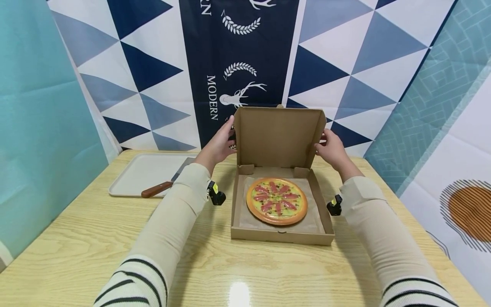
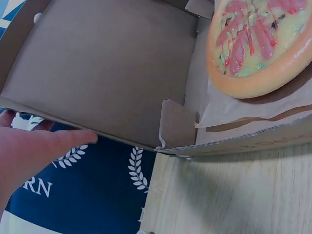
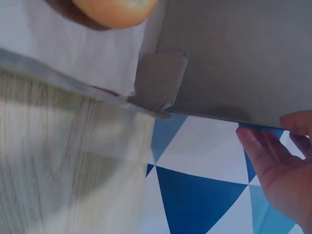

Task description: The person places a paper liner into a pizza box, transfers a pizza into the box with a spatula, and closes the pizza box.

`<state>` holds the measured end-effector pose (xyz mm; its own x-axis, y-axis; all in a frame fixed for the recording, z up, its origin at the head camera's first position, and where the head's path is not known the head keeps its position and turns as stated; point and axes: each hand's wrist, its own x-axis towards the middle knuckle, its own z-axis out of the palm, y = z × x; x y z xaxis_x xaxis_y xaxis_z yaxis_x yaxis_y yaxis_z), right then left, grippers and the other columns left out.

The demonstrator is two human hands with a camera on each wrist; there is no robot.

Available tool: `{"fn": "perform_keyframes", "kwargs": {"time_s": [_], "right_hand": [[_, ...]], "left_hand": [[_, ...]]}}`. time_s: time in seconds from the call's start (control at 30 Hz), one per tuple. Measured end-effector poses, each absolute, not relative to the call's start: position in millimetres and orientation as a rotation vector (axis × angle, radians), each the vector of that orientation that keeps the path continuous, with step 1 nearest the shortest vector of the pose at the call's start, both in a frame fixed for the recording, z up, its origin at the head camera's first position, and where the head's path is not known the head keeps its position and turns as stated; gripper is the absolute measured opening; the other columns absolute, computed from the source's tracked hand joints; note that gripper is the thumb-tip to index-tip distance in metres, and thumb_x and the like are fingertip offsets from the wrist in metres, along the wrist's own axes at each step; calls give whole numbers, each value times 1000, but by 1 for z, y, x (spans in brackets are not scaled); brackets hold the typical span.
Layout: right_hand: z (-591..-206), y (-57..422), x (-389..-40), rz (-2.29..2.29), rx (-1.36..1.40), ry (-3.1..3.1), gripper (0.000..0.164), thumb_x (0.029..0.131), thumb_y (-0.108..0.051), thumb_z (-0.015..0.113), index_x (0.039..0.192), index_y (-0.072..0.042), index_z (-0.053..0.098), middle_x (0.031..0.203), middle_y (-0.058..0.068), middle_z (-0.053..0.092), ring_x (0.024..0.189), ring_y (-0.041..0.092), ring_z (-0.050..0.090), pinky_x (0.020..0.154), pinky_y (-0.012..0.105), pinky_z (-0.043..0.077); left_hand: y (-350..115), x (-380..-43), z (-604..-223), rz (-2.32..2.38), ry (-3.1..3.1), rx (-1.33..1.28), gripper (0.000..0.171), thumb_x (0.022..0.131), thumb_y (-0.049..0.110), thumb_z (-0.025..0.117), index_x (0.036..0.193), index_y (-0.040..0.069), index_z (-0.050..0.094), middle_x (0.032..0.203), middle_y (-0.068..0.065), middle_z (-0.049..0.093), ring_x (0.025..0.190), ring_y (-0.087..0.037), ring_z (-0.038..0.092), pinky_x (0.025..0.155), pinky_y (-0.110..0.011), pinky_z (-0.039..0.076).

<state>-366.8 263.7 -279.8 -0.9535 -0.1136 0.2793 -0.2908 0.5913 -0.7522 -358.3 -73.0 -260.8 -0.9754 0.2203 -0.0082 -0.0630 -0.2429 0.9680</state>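
Note:
A cardboard pizza box (image 1: pixel 281 237) stands on the table with its lid (image 1: pixel 278 136) raised. Inside, on brown paper, lies a round pizza (image 1: pixel 277 201) with pinkish strips on top. My left hand (image 1: pixel 219 145) is at the lid's left edge, fingers extended; in the left wrist view its thumb (image 2: pixel 73 139) lies along that edge. At the right edge, my right hand (image 1: pixel 333 149) holds the lid with bent fingers; one fingertip (image 3: pixel 295 121) overlaps the lid's inner face in the right wrist view.
Left of the box is a white tray (image 1: pixel 134 175). A pizza server with a wooden handle (image 1: pixel 156 189) lies across it, its metal blade partly hidden by my left arm. Patterned cloth (image 1: pixel 245 51) hangs right behind the table.

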Motion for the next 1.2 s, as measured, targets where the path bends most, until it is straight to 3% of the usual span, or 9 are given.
{"fn": "perform_keyframes", "kwargs": {"time_s": [0.2, 0.5, 1.03, 1.2], "right_hand": [[-270, 259, -363, 1319, 289, -2605, 45, 99, -1, 46, 142, 3, 36, 134, 30, 45, 119, 44, 51, 80, 40, 56], [-258, 255, -361, 1286, 274, -2630, 41, 100, 0, 35, 140, 6, 37, 140, 31, 40, 124, 45, 47, 89, 52, 51], [-248, 251, -363, 1262, 262, -2636, 45, 104, -6, 31, 148, 1, 33, 141, 31, 40, 123, 46, 47, 87, 48, 53], [-246, 249, -362, 1258, 250, -2636, 44, 104, -6, 30, 147, 2, 32, 141, 31, 40, 124, 46, 46, 89, 52, 50]], "left_hand": [[-72, -359, -258, 2270, 1912, 201, 70, 99, 59, 40, 157, 28, 14, 161, -11, 10, 145, -41, 11, 116, -54, 14], [-67, -358, -250, 2265, 1974, 218, 69, 99, 57, 42, 156, 28, 17, 161, -10, 13, 144, -43, 14, 114, -54, 21], [-63, -358, -239, 2240, 2030, 202, 66, 100, 52, 45, 156, 28, 21, 162, -2, 12, 144, -43, 14, 113, -57, 23], [-63, -359, -237, 2241, 2032, 205, 65, 100, 52, 45, 156, 28, 21, 162, -1, 14, 145, -42, 14, 113, -57, 22]]}}
